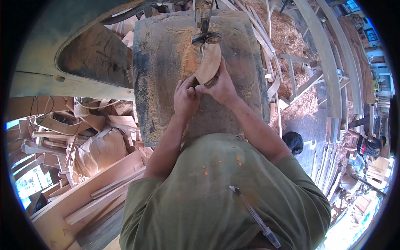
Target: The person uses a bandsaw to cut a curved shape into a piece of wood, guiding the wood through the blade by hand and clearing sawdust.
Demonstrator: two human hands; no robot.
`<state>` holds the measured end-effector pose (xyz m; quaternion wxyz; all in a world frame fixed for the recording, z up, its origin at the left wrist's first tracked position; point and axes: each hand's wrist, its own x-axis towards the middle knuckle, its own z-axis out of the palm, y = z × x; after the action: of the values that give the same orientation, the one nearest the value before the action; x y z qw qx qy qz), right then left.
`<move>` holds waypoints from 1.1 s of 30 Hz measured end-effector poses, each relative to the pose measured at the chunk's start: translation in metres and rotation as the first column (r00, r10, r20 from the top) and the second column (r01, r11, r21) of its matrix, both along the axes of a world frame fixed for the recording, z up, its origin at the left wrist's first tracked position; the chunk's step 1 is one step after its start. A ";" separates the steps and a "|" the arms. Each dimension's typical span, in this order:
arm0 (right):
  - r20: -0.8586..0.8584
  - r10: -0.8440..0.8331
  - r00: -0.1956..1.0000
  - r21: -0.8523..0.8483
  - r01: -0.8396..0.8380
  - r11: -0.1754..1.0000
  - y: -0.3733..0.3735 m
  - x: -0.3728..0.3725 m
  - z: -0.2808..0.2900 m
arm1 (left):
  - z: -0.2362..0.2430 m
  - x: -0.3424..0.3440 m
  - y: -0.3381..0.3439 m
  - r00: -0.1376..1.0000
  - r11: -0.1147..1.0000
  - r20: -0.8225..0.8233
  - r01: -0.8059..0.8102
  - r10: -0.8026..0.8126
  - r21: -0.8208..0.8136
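A curved wooden piece (210, 62) lies on the bandsaw's table (160, 83), its far end under the round guide wheels (206, 38) at the blade. My right hand (221, 86) is wrapped round the piece's right side and near end. Close beside it, my left hand (186, 98) has its fingers curled and pressed against the near left end of the same piece. The undersides of both hands are hidden, and the cutting edge is hard to make out below the guides.
Sawdust (190, 52) coats the table. The saw's pale frame (37, 62) rises at the left, above piled wood offcuts (100, 150). Long wooden strips (260, 35) and heaped shavings (287, 41) lie to the right. Another person (368, 146) is at the far right.
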<state>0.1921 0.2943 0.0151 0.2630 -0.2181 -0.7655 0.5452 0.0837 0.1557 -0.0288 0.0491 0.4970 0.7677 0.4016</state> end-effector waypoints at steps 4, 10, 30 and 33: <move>0.000 -0.013 1.000 0.009 0.013 1.000 0.002 0.000 -0.005 | -0.004 -0.001 -0.001 0.999 1.000 -0.051 -0.009 0.008 -0.019; -0.037 -0.001 0.999 0.015 0.002 1.000 0.005 -0.002 -0.001 | -0.002 0.002 0.002 0.997 0.997 0.037 -0.068 0.069 -0.035; -0.032 0.078 0.996 -0.016 -0.078 0.997 0.025 0.000 -0.001 | -0.008 0.006 0.015 0.988 0.988 -0.016 -0.154 0.155 0.031; -0.086 0.082 0.993 -0.052 -0.086 0.995 0.026 -0.001 0.000 | -0.009 0.006 0.016 0.988 0.988 0.015 -0.155 0.155 0.015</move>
<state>0.1913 0.3203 0.0150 0.2654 -0.1699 -0.7470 0.5854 0.0893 0.1714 -0.0375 0.0191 0.4333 0.8004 0.4138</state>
